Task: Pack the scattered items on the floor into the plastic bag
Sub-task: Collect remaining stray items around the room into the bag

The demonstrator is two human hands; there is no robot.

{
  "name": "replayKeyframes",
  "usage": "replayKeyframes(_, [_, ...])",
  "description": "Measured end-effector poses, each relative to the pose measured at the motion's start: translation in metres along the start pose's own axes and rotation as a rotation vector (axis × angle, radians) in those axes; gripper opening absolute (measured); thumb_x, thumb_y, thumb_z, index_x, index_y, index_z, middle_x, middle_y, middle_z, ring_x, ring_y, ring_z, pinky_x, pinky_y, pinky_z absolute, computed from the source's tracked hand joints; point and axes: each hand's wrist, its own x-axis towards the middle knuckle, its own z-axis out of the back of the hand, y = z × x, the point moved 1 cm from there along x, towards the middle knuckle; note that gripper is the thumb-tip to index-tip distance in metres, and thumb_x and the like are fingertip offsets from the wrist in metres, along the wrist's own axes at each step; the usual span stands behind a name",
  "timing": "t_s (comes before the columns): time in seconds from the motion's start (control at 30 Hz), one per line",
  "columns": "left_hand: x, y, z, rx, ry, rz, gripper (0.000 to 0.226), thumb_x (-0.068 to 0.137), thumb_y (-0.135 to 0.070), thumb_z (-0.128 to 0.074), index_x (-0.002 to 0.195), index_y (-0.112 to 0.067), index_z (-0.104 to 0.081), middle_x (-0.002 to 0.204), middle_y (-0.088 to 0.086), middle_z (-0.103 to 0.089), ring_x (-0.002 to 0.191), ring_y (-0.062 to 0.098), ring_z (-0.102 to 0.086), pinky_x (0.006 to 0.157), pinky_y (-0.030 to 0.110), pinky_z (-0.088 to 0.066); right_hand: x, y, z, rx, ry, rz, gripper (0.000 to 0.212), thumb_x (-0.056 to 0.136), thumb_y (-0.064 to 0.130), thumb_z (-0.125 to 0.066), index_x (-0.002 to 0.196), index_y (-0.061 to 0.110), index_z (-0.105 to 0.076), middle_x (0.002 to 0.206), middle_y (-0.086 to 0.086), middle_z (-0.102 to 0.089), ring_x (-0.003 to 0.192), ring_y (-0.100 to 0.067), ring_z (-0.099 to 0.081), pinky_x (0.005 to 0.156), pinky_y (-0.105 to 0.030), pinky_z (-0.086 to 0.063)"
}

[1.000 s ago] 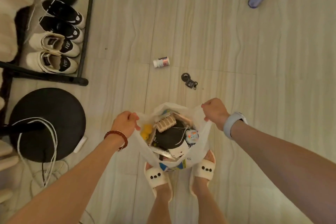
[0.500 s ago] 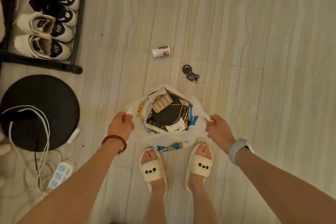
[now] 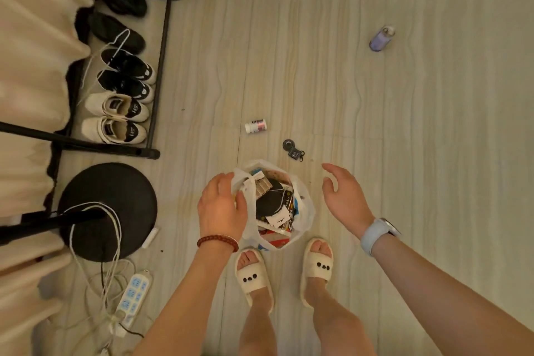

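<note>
A white plastic bag stands on the floor just ahead of my slippered feet, filled with several boxes and a black round item. My left hand rests on the bag's left rim, fingers loosely bent over the plastic. To the right of the bag my right hand hovers with relaxed fingers and holds nothing. Beyond the bag a small white bottle lies on the floor, and a black keychain gadget lies next to it. A lilac bottle lies far off at the upper right.
A black shoe rack with several pairs of shoes stands at the left. A round black lamp base with white cords sits near my left arm. A power strip lies below it. Beige curtains hang along the left edge.
The bag was set down on the floor. My right hand let go of its handle and moved away to the right; my left hand loosened over the left rim.
</note>
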Motion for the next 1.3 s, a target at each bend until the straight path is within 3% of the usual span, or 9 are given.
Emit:
replayKeyframes(0.23, [-0.024,-0.106,0.072,0.024,0.004,0.066,0.042,0.091,-0.022,-0.048,0.131,-0.013,-0.042,0.134,0.010,-0.048,0.124,0.026,-0.044,0.104,0.041,-0.035,-0.024,0.046,0.119,-0.057,-0.010,0.071,0.036,0.093,0.012,-0.043,0.128,0.011,-0.049,0.132,-0.007,-0.052,0.128,-0.023,-0.039,0.099,-0.021,-0.027])
replayKeyframes(0.4, [-0.018,-0.204,0.066,-0.065,0.036,0.220,0.043,0.091,-0.024,-0.048,0.132,-0.016,-0.039,0.137,0.010,-0.043,0.119,0.029,-0.048,0.102,0.044,-0.040,-0.006,0.040,0.223,-0.047,0.099,0.069,0.035,0.093,0.014,-0.043,0.128,0.011,-0.049,0.132,-0.007,-0.052,0.128,-0.024,-0.042,0.105,-0.029,-0.031])
replayKeyframes(0.47, [-0.011,-0.251,0.055,-0.113,0.029,0.250,0.043,0.090,-0.025,-0.047,0.131,-0.015,-0.040,0.136,0.011,-0.043,0.114,0.029,-0.052,0.098,0.043,-0.043,0.009,0.034,0.268,-0.082,0.146,0.077,0.037,0.094,0.016,-0.042,0.130,0.012,-0.046,0.135,-0.005,-0.049,0.129,-0.021,-0.040,0.106,-0.027,-0.029])
replayKeyframes(0.53, [0.002,-0.299,0.045,-0.156,0.043,0.241,0.042,0.090,-0.025,-0.047,0.130,-0.014,-0.041,0.135,0.012,-0.044,0.109,0.031,-0.055,0.095,0.041,-0.045,0.029,0.032,0.311,-0.120,0.161,0.107,0.038,0.094,0.016,-0.041,0.132,0.012,-0.044,0.136,-0.006,-0.048,0.130,-0.020,-0.039,0.106,-0.025,-0.027])
replayKeyframes(0.73, [0.076,-0.413,0.035,-0.212,0.085,0.116,0.041,0.090,-0.022,-0.047,0.130,-0.012,-0.043,0.134,0.013,-0.045,0.120,0.029,-0.047,0.102,0.043,-0.039,0.115,0.037,0.404,-0.137,0.071,0.036,0.039,0.093,0.014,-0.043,0.131,0.007,-0.044,0.134,-0.013,-0.048,0.127,-0.026,-0.043,0.107,-0.032,-0.032])
replayKeyframes(0.87, [0.159,-0.446,0.033,-0.171,0.116,0.070,0.041,0.089,-0.022,-0.049,0.129,-0.012,-0.044,0.132,0.014,-0.047,0.120,0.031,-0.046,0.102,0.047,-0.037,0.191,0.052,0.427,-0.124,0.044,-0.023,0.040,0.092,0.017,-0.045,0.131,0.011,-0.044,0.133,-0.013,-0.047,0.124,-0.027,-0.045,0.106,-0.037,-0.035])
replayKeyframes(1.1, [0.363,-0.476,-0.005,0.026,0.262,0.009,0.043,0.092,-0.025,-0.043,0.133,-0.015,-0.038,0.138,0.008,-0.041,0.124,0.026,-0.042,0.102,0.039,-0.037,0.387,0.052,0.417,-0.017,-0.052,-0.208,0.038,0.090,0.014,-0.050,0.127,0.010,-0.048,0.130,-0.015,-0.047,0.119,-0.028,-0.048,0.100,-0.033,-0.036])
replayKeyframes(1.2, [0.451,-0.472,-0.043,0.144,0.292,-0.024,0.047,0.092,-0.026,-0.041,0.137,-0.017,-0.031,0.139,0.005,-0.038,0.124,0.022,-0.042,0.101,0.035,-0.037,0.479,0.026,0.388,-0.031,0.012,-0.318,0.041,0.090,0.015,-0.050,0.130,0.009,-0.045,0.133,-0.017,-0.044,0.120,-0.030,-0.047,0.099,-0.032,-0.037])
replayKeyframes(1.3, [0.525,-0.462,-0.099,0.192,0.324,-0.023,0.049,0.093,-0.026,-0.040,0.139,-0.019,-0.027,0.140,0.004,-0.036,0.126,0.020,-0.039,0.102,0.033,-0.037,0.563,-0.011,0.349,-0.204,0.092,-0.314,0.043,0.090,0.023,-0.048,0.133,0.016,-0.041,0.135,-0.010,-0.042,0.124,-0.028,-0.041,0.097,-0.034,-0.040])
